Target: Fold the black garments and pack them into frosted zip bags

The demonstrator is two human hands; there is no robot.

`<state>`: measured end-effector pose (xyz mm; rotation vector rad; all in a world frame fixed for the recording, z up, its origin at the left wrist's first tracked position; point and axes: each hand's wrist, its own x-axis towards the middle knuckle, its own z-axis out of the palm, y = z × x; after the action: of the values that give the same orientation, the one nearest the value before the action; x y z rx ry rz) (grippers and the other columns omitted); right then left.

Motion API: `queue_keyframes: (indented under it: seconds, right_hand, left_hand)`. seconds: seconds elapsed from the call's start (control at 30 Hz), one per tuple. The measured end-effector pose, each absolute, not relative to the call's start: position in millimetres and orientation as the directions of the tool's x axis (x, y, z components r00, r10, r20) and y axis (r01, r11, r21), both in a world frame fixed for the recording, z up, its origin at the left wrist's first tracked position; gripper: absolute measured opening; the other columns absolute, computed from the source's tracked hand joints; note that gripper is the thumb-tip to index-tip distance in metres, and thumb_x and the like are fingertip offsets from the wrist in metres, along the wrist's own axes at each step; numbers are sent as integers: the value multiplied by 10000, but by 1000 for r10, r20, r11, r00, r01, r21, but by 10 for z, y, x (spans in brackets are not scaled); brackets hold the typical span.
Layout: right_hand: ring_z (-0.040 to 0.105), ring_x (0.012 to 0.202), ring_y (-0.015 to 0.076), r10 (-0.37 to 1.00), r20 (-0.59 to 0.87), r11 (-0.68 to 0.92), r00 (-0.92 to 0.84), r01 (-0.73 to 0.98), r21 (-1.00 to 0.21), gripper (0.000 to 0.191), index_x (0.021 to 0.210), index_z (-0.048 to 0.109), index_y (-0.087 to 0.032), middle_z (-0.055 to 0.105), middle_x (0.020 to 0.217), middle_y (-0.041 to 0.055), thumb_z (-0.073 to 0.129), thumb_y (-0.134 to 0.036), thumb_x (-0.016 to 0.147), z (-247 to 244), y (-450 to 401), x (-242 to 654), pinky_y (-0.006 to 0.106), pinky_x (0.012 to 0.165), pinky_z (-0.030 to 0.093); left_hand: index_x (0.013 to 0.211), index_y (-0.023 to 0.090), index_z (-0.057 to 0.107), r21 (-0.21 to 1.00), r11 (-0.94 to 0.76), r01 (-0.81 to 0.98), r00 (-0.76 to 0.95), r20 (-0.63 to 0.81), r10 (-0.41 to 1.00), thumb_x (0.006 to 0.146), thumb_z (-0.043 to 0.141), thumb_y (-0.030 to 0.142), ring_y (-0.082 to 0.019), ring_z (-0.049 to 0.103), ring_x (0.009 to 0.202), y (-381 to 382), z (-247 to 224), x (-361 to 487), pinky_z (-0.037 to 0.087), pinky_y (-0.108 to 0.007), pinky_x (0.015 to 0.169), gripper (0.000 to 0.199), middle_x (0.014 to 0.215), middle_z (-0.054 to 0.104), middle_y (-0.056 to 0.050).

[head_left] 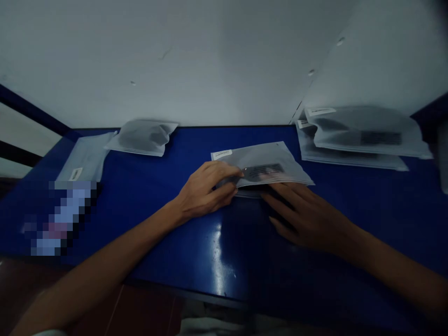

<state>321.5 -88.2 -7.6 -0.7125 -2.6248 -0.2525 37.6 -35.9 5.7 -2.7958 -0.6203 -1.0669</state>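
The left hand point(205, 191) has its fingers closed on the near edge of a frosted zip bag point(269, 161) at mid-table point(175, 254). The right hand point(308, 219) lies spread, fingers against the bag's underside. Other bags point(364, 135) lie stacked toward the far right corner.

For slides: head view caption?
Left hand pinches a frosted plastic bag, right hand at its edge, on a blue table.

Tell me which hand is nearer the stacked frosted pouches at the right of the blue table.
Right. The right hand lies below and left of the stacked frosted pouches; the left hand is farther left, pinching a separate pouch.
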Motion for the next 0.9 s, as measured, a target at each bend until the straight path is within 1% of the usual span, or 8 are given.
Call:
queue_keyframes:
  seconds: [0.1,0.2,0.3,0.37,0.47,0.57,0.77,0.9]
  right_hand:
    - [587,1216,401,523,365,810,-770,583,68,464,1342,607,-39,539,1390,293,568,-339,991,-60,-867,3224,532,933,560]
    - [590,1182,395,562,321,773,-762,622,123,568,1389,578,-40,535,1401,291,532,-457,1006,-46,-871,3212,524,915,554]
    - [590,1163,382,570,308,757,-761,633,163,627,1396,566,-20,575,1379,261,483,-515,1020,-51,-878,3203,511,913,545]
    - [589,1163,374,565,324,758,-759,632,161,611,1383,576,-21,606,1355,241,476,-507,1027,-61,-881,3207,503,911,539]
    - [600,1156,372,556,353,764,-753,630,141,548,1355,600,-36,636,1326,229,500,-464,1027,-75,-883,3218,506,899,532]
    - [605,1181,380,547,386,772,-743,626,112,471,1331,617,-53,656,1308,222,529,-398,1022,-91,-876,3222,518,895,537]
    - [650,1195,287,443,534,825,-720,560,70,252,1208,665,-102,725,1211,154,618,-122,961,-91,-857,3227,462,985,543]
    - [688,1144,259,382,564,874,-732,484,36,252,1154,683,-115,753,1168,121,633,-28,922,-43,-888,3228,488,1023,537]
  left_hand:
    - [1112,202,550,73,-919,387,691,638,341,973,607,159,-199,689,1065,-374,62,392,569,-359,930,156,1150,713,-73]
    - [1124,214,563,105,-906,409,704,596,387,1007,562,195,-191,680,1090,-393,80,402,573,-349,930,119,1156,703,-63]
    - [1064,190,599,77,-902,426,750,528,399,1031,523,222,-231,655,1167,-399,81,403,573,-389,946,89,1262,665,-107]
    - [1072,164,616,73,-903,424,783,472,406,1046,509,256,-274,613,1255,-389,62,399,567,-429,986,144,1361,610,-157]
    - [1309,154,580,132,-897,422,814,379,439,1084,444,368,-309,534,1372,-357,22,385,521,-492,1088,338,1463,541,-191]
    - [1527,181,433,183,-884,430,832,300,467,1104,361,450,-319,467,1448,-332,-5,368,446,-539,1170,506,1535,491,-189]
    - [1575,154,397,206,-867,454,844,214,493,1113,309,453,-314,371,1525,-344,1,355,341,-523,1255,557,1621,406,-172]
    - [1597,150,362,203,-854,479,843,167,512,1117,284,452,-311,318,1553,-351,11,358,328,-505,1265,572,1649,367,-158]
